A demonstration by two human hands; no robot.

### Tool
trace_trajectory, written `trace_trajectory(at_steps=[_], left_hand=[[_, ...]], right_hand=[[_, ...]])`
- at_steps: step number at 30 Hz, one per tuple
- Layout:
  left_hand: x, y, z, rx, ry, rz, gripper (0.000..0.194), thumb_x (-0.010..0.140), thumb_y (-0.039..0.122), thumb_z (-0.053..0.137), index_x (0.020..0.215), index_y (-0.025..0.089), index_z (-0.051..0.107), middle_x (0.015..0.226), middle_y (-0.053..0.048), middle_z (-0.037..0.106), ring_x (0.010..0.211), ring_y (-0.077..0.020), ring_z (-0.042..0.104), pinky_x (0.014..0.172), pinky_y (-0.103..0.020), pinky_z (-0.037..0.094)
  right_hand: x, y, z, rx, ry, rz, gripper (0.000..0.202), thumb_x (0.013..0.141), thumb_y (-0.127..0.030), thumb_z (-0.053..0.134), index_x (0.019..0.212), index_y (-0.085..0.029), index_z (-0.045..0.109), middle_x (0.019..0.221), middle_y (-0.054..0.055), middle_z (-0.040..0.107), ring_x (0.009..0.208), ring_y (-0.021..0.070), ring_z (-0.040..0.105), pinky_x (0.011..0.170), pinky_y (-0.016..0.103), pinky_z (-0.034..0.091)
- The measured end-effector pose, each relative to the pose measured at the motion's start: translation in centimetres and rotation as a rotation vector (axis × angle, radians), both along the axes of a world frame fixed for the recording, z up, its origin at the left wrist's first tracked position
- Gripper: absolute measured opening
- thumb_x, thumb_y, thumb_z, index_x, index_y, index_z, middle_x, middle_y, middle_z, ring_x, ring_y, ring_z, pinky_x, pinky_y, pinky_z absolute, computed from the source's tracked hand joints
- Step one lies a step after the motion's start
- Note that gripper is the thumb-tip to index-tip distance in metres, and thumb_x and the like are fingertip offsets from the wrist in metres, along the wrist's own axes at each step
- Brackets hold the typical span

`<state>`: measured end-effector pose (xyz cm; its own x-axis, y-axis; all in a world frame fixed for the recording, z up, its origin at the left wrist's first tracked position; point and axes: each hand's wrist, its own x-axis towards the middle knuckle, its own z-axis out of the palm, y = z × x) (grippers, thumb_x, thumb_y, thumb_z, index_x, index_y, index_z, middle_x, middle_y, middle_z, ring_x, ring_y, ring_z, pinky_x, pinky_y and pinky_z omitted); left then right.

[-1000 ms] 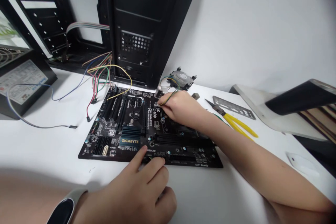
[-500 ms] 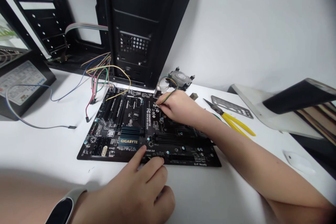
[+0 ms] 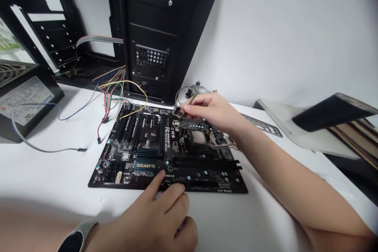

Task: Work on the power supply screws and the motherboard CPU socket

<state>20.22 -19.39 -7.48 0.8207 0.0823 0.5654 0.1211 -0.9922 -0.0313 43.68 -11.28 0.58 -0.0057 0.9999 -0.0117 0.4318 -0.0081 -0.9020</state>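
The motherboard (image 3: 162, 159) lies flat on the white table (image 3: 53, 177), its processor (image 3: 199, 138) already in the socket, while the fan (image 3: 203, 86) sits off the board beyond the right hand (image 3: 208, 108). That hand's thumb and finger pinch thin wires (image 3: 182, 116) at a pale connector (image 3: 177, 123), seated or not I cannot tell; the left hand (image 3: 165, 212), loosely curled, rests on the near edge, grasping nothing visible.

Bare hands (image 3: 152, 214) and forearms (image 3: 280, 181), pale-grey left wristband (image 3: 88, 226) with dark, rounded display (image 3: 71, 242).
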Motion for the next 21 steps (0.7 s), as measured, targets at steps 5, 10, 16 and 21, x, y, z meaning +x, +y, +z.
trace_trajectory(at_steps=[5,10,16,21], left_hand=[[0.1,0.0,-0.1,-0.001,0.005,0.009,0.010,0.092,0.016,0.050,0.084,0.020,0.054,0.088,-0.003,0.070,0.085,-0.0209,0.061,0.094,-0.046,0.049],[0.0,0.1,-0.2,0.034,0.043,0.001,0.007,0.093,0.021,0.054,0.085,0.020,0.055,0.090,-0.004,0.071,0.090,-0.0223,0.062,0.092,-0.046,0.051],[-0.2,0.2,-0.2,0.034,0.042,-0.001,0.006,0.092,0.019,0.053,0.089,0.021,0.058,0.094,-0.004,0.072,0.096,-0.0224,0.063,0.095,-0.043,0.050],[0.1,0.3,-0.2,0.044,-0.047,0.013,0.015,0.092,0.015,0.047,0.084,0.021,0.057,0.090,-0.003,0.073,0.095,-0.0207,0.062,0.101,-0.040,0.045]], right_hand=[[0.9,0.8,1.2,-0.140,0.504,-0.244,0.013,0.067,-0.015,0.070,0.066,-0.014,0.057,0.067,0.001,0.060,0.054,0.0071,0.049,0.048,0.019,0.040],[1.9,1.1,2.3,-0.097,0.593,-0.324,0.012,0.069,-0.013,0.062,0.075,-0.016,0.052,0.067,-0.001,0.055,0.049,0.0057,0.043,0.045,0.017,0.039],[3.0,1.3,1.9,-0.008,0.577,-0.412,0.020,0.070,-0.009,0.061,0.088,-0.015,0.056,0.087,0.006,0.060,0.062,0.0084,0.053,0.048,0.018,0.042],[4.0,1.0,3.0,0.122,0.525,-0.474,0.035,0.069,-0.010,0.063,0.101,-0.020,0.051,0.106,0.006,0.059,0.093,0.0165,0.061,0.082,0.030,0.055]])
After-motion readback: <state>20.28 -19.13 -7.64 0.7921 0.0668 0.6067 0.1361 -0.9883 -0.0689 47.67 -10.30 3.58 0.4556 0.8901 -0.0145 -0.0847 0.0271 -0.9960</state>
